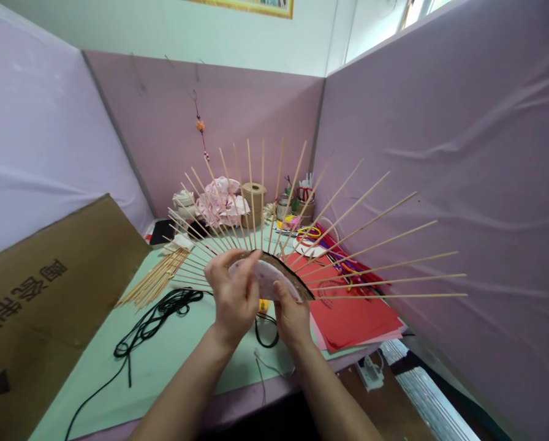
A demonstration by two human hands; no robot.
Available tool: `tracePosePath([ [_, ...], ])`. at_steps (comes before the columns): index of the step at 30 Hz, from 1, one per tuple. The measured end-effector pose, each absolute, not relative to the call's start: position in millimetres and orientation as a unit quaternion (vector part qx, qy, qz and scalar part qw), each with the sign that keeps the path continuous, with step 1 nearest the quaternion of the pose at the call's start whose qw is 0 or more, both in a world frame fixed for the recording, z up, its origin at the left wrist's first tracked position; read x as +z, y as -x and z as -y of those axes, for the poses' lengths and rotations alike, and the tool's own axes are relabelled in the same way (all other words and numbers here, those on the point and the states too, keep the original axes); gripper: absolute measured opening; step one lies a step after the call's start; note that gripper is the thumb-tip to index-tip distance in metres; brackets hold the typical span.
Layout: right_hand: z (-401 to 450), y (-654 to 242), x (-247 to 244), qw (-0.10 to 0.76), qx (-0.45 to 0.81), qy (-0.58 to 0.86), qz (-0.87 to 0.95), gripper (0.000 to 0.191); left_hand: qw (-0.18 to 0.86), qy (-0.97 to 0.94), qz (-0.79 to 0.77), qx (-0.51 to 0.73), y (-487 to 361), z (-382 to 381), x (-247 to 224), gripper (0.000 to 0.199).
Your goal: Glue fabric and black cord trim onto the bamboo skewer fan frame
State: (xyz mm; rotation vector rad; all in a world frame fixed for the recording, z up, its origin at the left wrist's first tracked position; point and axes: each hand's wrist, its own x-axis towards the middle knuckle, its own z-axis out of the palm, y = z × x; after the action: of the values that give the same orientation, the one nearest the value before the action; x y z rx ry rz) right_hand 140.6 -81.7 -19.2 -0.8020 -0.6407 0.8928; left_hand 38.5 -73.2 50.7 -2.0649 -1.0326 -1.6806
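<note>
Both hands hold up a half-round cardboard piece (281, 260) with a pale spotted face (268, 277) and a dark cord along its curved edge. Many thin wooden sticks (369, 228) fan outward from that edge. My left hand (234, 288) is closed at the upper left of the piece, fingers pinched at the cord and the edge. My right hand (290, 315) grips the lower right corner, thumb on the pale face. Black cord (157, 318) lies coiled on the green table at the left, and a loop of it (266, 331) hangs below the hands.
A bundle of wooden sticks (157, 278) lies at the left beside a large cardboard box (49, 306). Red sheets (352, 321) cover the right of the green table (187, 361). Pink fabric (222, 205), a twine spool (255, 199) and jars (284, 208) stand at the back.
</note>
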Motion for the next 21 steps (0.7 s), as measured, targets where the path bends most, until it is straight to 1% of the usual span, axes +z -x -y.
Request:
tracePosePath([
  [2,82,-141,-18,0.779,0.405,0.37,0.305,0.043,0.179,0.761,0.321,-0.534,-40,76,47,0.043],
  [4,83,-141,-17,0.78,0.401,0.367,0.311,0.042,0.187,0.781,0.304,-0.512,-42,77,44,0.046],
  [9,83,-141,-16,0.782,0.419,0.349,0.3,0.043,0.174,0.768,0.348,-0.509,-38,65,44,0.044],
  [12,84,-139,-12,0.791,0.437,0.337,0.264,0.044,0.172,0.73,0.386,-0.537,-31,60,47,0.042],
  [15,84,-137,-6,0.795,0.456,0.323,0.237,0.041,0.169,0.721,0.38,-0.554,-29,61,50,0.044],
  [18,86,-136,-1,0.791,0.475,0.306,0.234,0.036,0.17,0.765,0.349,-0.513,-32,64,49,0.046],
  [21,87,-137,0,0.796,0.473,0.293,0.236,0.039,0.167,0.784,0.349,-0.484,-35,63,47,0.044],
])
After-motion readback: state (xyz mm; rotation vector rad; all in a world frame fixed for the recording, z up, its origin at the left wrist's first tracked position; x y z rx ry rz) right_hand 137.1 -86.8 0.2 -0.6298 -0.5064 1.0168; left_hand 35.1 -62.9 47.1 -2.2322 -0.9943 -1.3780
